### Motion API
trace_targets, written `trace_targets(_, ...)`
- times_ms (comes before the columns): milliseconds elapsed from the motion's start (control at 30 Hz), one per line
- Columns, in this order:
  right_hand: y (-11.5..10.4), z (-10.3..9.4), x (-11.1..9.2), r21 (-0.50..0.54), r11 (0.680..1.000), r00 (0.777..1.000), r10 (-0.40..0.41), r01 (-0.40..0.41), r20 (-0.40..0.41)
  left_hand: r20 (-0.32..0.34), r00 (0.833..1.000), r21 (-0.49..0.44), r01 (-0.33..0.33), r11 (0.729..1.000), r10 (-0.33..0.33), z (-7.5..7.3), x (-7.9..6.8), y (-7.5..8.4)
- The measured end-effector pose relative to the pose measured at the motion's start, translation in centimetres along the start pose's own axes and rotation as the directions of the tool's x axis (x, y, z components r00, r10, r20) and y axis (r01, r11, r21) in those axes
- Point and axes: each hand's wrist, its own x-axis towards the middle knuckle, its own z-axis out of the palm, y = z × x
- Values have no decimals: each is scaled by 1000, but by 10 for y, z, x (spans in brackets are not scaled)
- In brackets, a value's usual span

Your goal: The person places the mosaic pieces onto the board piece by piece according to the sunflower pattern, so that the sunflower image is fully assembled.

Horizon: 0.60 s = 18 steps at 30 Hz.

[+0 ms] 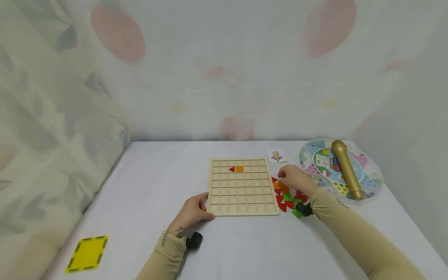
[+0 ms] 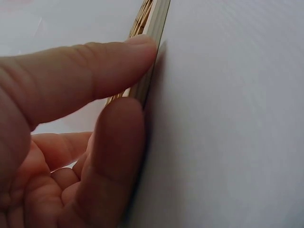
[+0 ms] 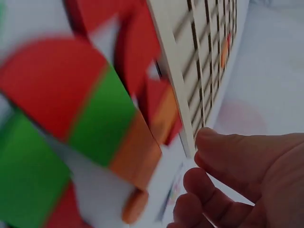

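In the head view, a wooden grid board (image 1: pixel 244 194) lies flat, bearing a red triangle piece (image 1: pixel 232 169) beside an orange square piece (image 1: pixel 239 168). My left hand (image 1: pixel 191 212) grips the board's near left corner, thumb by the front edge and index finger at the left side. In the left wrist view the thumb (image 2: pixel 104 64) meets the board's edge. My right hand (image 1: pixel 297 179) hovers over loose red, green and orange pieces (image 1: pixel 287 197) right of the board. Its thumb and fingertips (image 3: pixel 199 180) are apart, with nothing visible between them.
A small picture card (image 1: pixel 276 156) lies beyond the board's right corner. Farther right, a gold microphone (image 1: pixel 346 169) rests on a round patterned package (image 1: pixel 311 149). A yellow square (image 1: pixel 87 254) marks the table's near left.
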Motion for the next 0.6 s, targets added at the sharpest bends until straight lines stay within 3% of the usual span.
trace_targets(167,-6,13,-11,-10,999,998,31,-31,51,-5,1000,3,-4,1000,4,0,0,2)
trace_targets(600,-11,21,-20,-140,981,990,139,-135,15,-1,1000,5,-5,1000,5,-1,-1,2)
